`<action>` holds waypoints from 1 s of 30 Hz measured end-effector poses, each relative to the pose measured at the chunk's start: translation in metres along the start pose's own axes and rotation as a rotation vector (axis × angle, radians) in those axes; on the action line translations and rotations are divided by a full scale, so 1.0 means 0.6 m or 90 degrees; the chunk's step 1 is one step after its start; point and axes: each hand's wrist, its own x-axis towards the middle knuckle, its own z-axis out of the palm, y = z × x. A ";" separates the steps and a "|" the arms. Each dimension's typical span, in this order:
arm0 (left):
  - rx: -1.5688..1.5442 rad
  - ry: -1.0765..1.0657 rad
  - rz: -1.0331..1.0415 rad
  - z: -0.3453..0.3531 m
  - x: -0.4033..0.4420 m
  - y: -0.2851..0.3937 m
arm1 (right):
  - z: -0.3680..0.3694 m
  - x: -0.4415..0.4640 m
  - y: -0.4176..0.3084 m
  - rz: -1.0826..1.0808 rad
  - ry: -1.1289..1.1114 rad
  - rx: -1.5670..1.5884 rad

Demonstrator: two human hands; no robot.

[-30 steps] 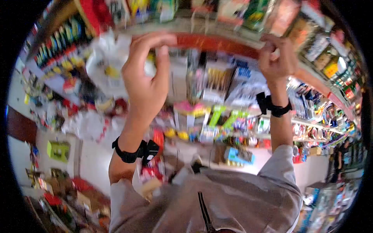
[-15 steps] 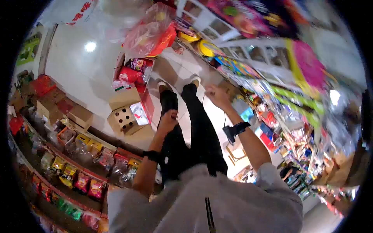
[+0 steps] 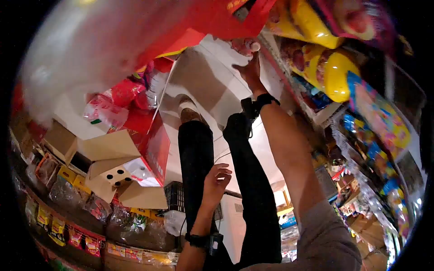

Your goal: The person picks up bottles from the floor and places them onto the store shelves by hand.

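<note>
My right hand (image 3: 251,72) is stretched out toward the floor by the shelf foot, thumb spread from the fingers. Just beyond its fingertips lies a clear bottle (image 3: 244,46) with a pale cap; whether they touch I cannot tell. My left hand (image 3: 217,180) hangs empty over my left leg, fingers loosely bent and apart. To its left stands an open red and white carton (image 3: 156,149) with its brown flaps out and a holed cardboard insert (image 3: 118,176) inside. Behind that, red plastic packages (image 3: 126,92) lie in another open box.
A translucent bag and red packaging (image 3: 190,22) fill the upper left, close to the camera. Yellow snack bags (image 3: 332,72) hang from the rack at right. Shelves of packaged goods (image 3: 58,226) run along the lower left. A black crate (image 3: 174,196) stands beside my left leg.
My body has bent lower, and the view is closer to the floor and boxes. My right hand has reached forward to the bottle by the rack. My left hand still hangs by my leg.
</note>
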 end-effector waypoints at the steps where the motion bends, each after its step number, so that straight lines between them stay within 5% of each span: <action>1: 0.003 0.001 -0.011 0.002 0.010 0.000 | 0.016 0.011 0.007 -0.026 0.025 0.083; 7: -0.094 0.009 -0.048 0.013 0.080 0.012 | 0.027 0.046 -0.046 -0.183 0.098 0.571; 10: -0.096 0.013 -0.027 0.022 0.085 0.026 | 0.008 0.013 -0.047 -0.229 0.221 0.125; 12: -0.100 0.009 -0.018 0.023 0.078 0.036 | -0.009 -0.020 -0.064 -0.131 0.193 -0.033; 13: -0.104 0.022 0.028 0.027 0.070 0.046 | -0.026 -0.046 -0.073 -0.109 0.129 -0.035; 15: -0.107 0.022 0.087 0.022 0.057 0.046 | -0.015 -0.084 -0.031 -0.271 0.160 0.188; 18: 0.072 0.080 0.285 0.028 0.017 0.093 | -0.108 -0.253 -0.076 -0.018 -0.014 0.096; 20: 0.098 0.075 0.249 0.037 -0.054 0.170 | -0.191 -0.363 -0.148 -0.161 -0.033 0.078; 21: 0.286 0.104 0.310 0.043 -0.090 0.206 | -0.237 -0.421 -0.174 -0.081 -0.109 -0.128; 22: 0.471 0.142 0.376 0.051 -0.126 0.244 | -0.272 -0.466 -0.195 0.044 -0.197 -0.129; 24: 0.471 0.108 0.418 0.067 -0.218 0.303 | -0.349 -0.570 -0.252 -0.152 -0.181 0.078; 26: 0.597 0.086 0.544 0.093 -0.323 0.370 | -0.455 -0.662 -0.348 -0.147 -0.205 0.075; 30: 0.652 -0.063 0.506 0.129 -0.528 0.478 | -0.668 -0.787 -0.542 -0.368 -0.152 0.080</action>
